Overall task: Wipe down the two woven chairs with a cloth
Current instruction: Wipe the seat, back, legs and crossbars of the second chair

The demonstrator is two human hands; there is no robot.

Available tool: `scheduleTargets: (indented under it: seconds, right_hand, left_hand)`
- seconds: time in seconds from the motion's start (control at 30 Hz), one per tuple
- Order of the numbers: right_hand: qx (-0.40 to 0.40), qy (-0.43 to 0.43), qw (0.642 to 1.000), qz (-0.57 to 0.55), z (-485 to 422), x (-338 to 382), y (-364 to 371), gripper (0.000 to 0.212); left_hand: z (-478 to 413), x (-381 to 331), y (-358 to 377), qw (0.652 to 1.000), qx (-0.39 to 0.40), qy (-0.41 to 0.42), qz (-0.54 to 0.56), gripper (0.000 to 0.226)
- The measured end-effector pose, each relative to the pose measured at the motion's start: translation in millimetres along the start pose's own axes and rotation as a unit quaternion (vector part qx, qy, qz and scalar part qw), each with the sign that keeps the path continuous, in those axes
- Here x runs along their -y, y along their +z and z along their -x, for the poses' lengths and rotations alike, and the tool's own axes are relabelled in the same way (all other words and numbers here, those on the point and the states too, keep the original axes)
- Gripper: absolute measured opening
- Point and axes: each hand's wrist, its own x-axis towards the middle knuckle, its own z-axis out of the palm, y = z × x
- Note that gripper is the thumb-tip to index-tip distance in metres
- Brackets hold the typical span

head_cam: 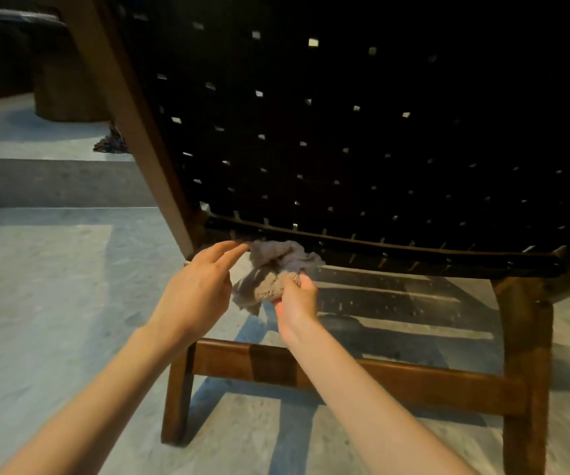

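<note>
Under the dark woven chair's lower rail (362, 246), my right hand (295, 299) pinched the crumpled grey cloth (276, 269); left hand (196, 289) spread loose. Cloth could've snagged on the weave.

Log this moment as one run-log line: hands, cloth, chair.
right hand: grips cloth | left hand: open, fingertips at cloth | cloth: against lower rail of woven chair back | second chair: unseen

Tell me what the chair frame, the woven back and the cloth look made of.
Chair frame: looks like wood, brown, smooth with a slight sheen; grain and darker bands show on the lower crossbar.
Woven back: flat black straps, perhaps leather or cord; too dark to tell. Light shows through the weave gaps.
Cloth: soft grey fabric, matte, crumpled, pinched in the right hand; left hand open beside it.
</note>
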Motion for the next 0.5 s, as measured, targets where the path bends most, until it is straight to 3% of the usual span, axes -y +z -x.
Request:
scheduleTargets:
  seconds: [0.13,0.27,0.37,0.43,0.5]
  right_hand:
    - [0.013,0.036,0.996,0.084,1,-8,-17,0.030]
    - [-0.118,-0.007,0.974,0.195,-3,5,-67,0.028]
    - [-0.192,-0.010,0.981,-0.002,-14,32,-96,0.034]
    - [-0.175,-0.012,0.973,-0.152,-24,55,-107,0.042]
    - [-0.153,-0.005,0.965,-0.211,-29,70,-107,0.045]
  left_hand:
    - [7,10,-14,1.000,-0.013,-0.009,0.015,0.054]
    - [1,4,-14,1.000,-0.007,-0.003,0.014,0.052]
    - [-7,-6,-7,1.000,0.002,0.007,0.006,0.055]
    - [-12,-11,-5,1.000,0.005,0.010,0.011,0.057]
    - [-15,-12,-5,1.000,0.003,0.013,0.008,0.058]
